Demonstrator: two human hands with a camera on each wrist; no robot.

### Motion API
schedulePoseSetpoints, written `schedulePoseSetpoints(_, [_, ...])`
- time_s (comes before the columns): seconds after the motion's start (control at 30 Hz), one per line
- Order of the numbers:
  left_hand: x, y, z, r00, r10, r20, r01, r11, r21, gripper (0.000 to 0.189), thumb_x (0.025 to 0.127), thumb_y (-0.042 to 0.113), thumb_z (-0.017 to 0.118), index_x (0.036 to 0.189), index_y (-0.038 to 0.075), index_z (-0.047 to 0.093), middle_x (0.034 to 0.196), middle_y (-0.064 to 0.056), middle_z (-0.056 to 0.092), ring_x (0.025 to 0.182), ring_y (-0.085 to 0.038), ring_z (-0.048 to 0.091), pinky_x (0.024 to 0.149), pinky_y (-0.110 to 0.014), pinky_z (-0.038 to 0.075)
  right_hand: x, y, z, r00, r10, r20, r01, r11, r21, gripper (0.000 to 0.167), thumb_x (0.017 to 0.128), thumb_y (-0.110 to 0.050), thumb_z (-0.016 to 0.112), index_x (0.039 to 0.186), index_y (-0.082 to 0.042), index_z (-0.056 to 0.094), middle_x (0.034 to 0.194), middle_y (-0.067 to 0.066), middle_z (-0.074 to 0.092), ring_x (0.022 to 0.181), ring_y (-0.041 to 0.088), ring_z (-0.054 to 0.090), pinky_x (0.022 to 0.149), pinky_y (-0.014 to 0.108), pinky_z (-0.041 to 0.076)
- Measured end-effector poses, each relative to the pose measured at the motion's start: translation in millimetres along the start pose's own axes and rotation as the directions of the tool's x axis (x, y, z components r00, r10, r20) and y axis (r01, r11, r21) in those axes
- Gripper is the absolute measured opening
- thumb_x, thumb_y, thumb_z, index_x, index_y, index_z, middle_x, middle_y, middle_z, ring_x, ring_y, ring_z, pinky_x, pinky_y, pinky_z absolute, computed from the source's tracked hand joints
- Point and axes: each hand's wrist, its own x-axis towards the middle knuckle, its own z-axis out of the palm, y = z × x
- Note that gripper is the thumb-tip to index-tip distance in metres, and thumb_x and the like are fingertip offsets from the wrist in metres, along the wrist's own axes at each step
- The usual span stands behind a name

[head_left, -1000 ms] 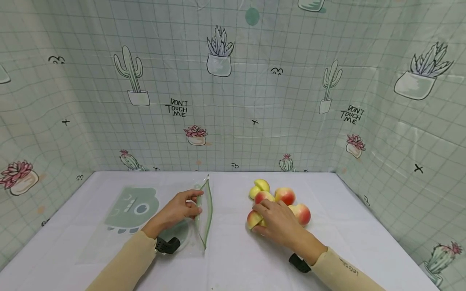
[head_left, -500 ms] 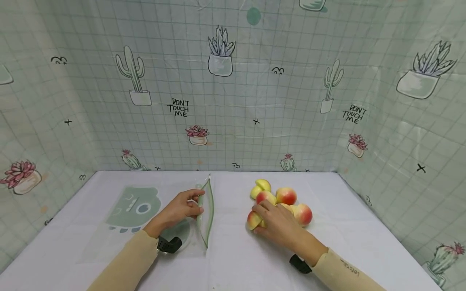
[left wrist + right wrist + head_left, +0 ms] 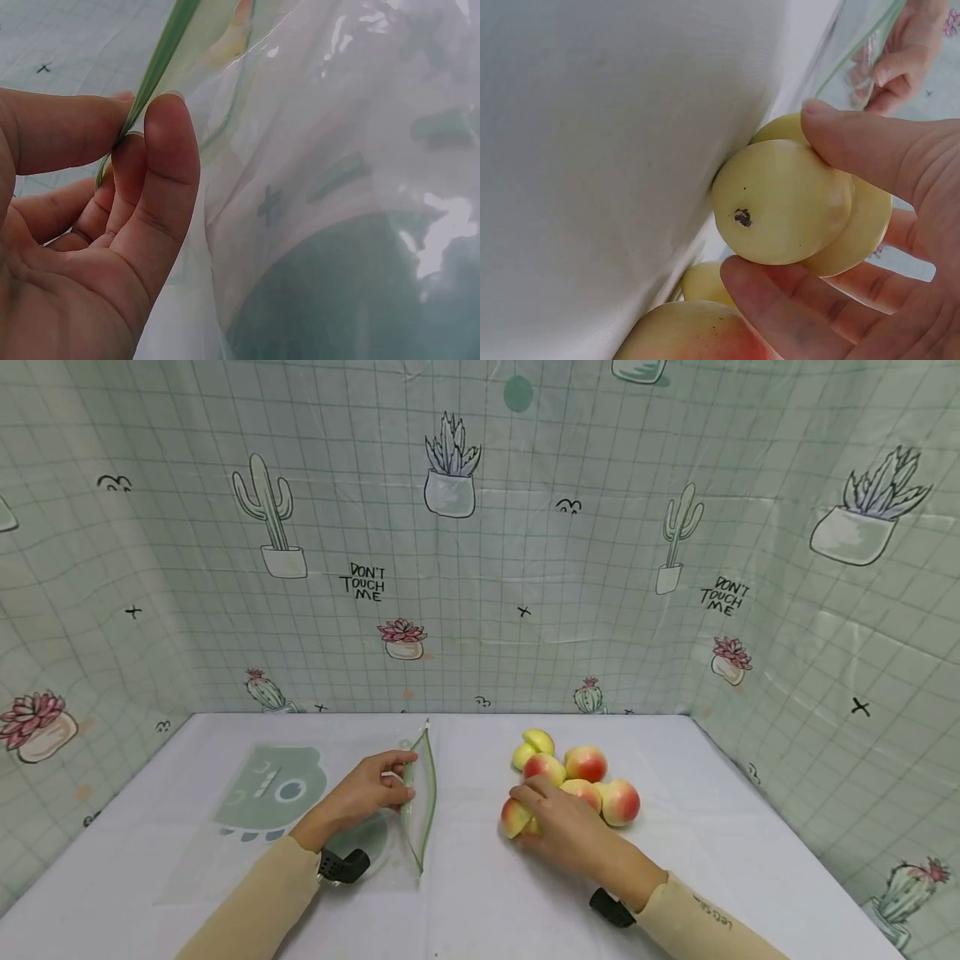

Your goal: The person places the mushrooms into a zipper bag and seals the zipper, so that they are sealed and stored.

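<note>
Just right of centre on a white counter [image 3: 480, 910], a pale yellow fruit [image 3: 780, 202] sits within the curled thumb and fingers of the right hand [image 3: 566, 831], another yellow fruit [image 3: 866, 229] against its far side and a cluster of red-and-yellow fruits [image 3: 583, 792] close by. Leftward, a clear bag [image 3: 258, 806] with a green cartoon print lies on the counter, its raised green edge [image 3: 160, 64] pinched by the left hand [image 3: 371, 785]. Behind hangs a cactus-print curtain [image 3: 480, 552].
</note>
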Motion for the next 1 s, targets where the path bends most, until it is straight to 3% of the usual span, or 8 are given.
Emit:
schedulePoseSetpoints(0.47, [-0.8, 3.3, 0.3, 1.0, 0.005, 0.005, -0.005, 1.0, -0.002, 0.064, 0.09, -0.002, 0.06, 0.144, -0.01, 0.027, 0.107, -0.018, 0.034, 0.07, -0.013, 0.044, 0.069, -0.038, 0.051, -2.3, 0.4, -2.4, 0.995, 0.022, 0.099, -0.029, 0.997, 0.075, 0.066, 0.073, -0.026, 0.083, 0.131, -0.013, 0.053, 0.123, 0.004, 0.05, 0.085, 0.018, 0.061, 0.075, 0.033, 0.054])
schedulePoseSetpoints(0.83, [-1.7, 1.9, 1.4, 1.0, 0.006, 0.0, -0.006, 1.0, -0.024, 0.063, 0.089, -0.003, 0.061, 0.142, -0.011, 0.029, 0.1, -0.012, 0.031, 0.068, -0.012, 0.04, 0.068, -0.037, 0.05, 0.3, 2.5, 1.0, 0.995, 0.037, 0.095, -0.05, 0.99, 0.132, 0.064, 0.078, -0.024, 0.079, 0.131, -0.013, 0.046, 0.126, 0.002, 0.049, 0.091, 0.015, 0.06, 0.082, 0.031, 0.053])
schedulePoseSetpoints(1.0, [0.0, 1.4, 0.9, 1.0, 0.007, -0.004, -0.007, 0.999, -0.033, 0.062, 0.088, -0.003, 0.062, 0.141, -0.011, 0.03, 0.098, -0.011, 0.03, 0.068, -0.012, 0.04, 0.068, -0.037, 0.05, 6.2, 3.1, 1.4, 0.998, 0.029, 0.058, -0.038, 0.986, 0.162, 0.06, 0.079, -0.02, 0.077, 0.129, -0.015, 0.045, 0.123, -0.001, 0.049, 0.095, 0.012, 0.057, 0.084, 0.03, 0.051])
